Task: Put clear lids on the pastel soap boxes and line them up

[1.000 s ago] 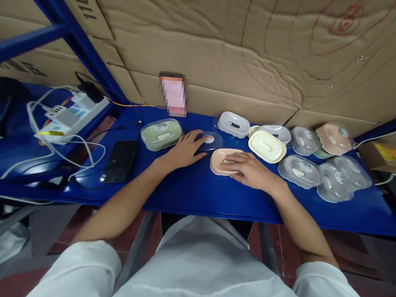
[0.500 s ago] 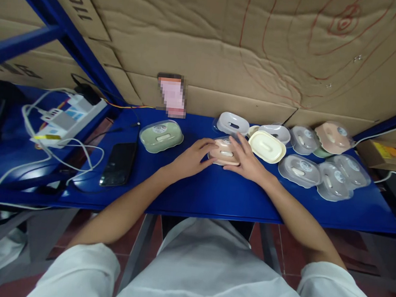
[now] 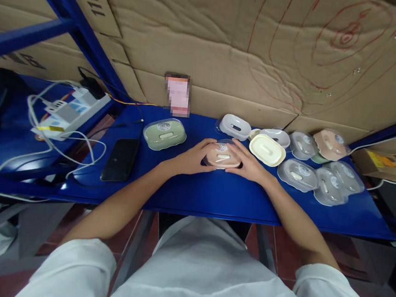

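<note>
Both hands are closing on a pink oval soap box [image 3: 222, 156] that is sitting on the blue metal shelf [image 3: 215, 194], directly in front of the person and near the middle of the shelf. The box is lying flat with its clear lid [image 3: 223, 149] facing up, and its long axis is running left to right, parallel to the shelf's front edge; a small pale bar on the top is lying along that same line.

The left hand [image 3: 192, 158] is cupping the box's left end, fingers curled partway around it and the thumb reaching over the top edge. The right hand [image 3: 250, 164] is doing the same at the right end, fingers bent around the side and touching the lid. Neither hand is fully closed; together they are clasping the box between them.

Just right of the box a cream soap box [image 3: 266, 149] is lying with its long axis slanting slightly. Behind it a white soap box [image 3: 234, 126] is sitting near the cardboard wall [image 3: 227, 54]. A green soap box [image 3: 164, 134] with a clear lid is resting well to the left, and several clear-lidded grey boxes [image 3: 320, 180] are clustering to the right. A black phone [image 3: 120, 159] is lying flat at the left, near a white power strip [image 3: 71, 112] with cables.
</note>
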A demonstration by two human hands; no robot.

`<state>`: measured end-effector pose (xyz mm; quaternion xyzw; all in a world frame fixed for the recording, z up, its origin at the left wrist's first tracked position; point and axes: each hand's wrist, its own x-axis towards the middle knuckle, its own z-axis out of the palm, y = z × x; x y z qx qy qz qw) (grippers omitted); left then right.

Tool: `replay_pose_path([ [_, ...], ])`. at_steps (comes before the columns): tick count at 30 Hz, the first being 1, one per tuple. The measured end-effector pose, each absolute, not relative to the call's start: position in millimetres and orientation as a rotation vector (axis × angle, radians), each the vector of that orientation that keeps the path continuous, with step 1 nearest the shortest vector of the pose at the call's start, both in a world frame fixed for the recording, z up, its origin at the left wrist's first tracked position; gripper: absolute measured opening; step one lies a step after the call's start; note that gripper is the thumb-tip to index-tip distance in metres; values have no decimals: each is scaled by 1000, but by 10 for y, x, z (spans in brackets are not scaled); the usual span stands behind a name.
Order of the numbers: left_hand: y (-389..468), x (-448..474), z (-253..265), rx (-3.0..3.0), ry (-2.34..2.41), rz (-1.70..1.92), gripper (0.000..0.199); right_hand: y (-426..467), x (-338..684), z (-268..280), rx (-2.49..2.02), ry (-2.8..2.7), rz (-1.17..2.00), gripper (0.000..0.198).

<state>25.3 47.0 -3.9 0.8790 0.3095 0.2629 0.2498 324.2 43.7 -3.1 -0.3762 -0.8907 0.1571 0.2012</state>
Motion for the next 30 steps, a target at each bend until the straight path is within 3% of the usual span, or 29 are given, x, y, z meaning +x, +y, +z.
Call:
replay_pose_path([
  [3,506,211,-35,2402,874,712,69,502,3259,-125,-1048,-2422,442,96],
  [9,522,220,-28,2456,749,788,61,526,3216,-199,-1042,-2369,433,118],
  [21,565,179,55,2608,618,640,60,553,3240,-218,-963,-2398,502,91],
  [27,571,123,-11,2692,814,584,78,530,3205,-226,-854,-2387,450,84],
  [30,592,118,-67,2783,860,560,77,519,3200,-204,-865,-2369,453,76],
])
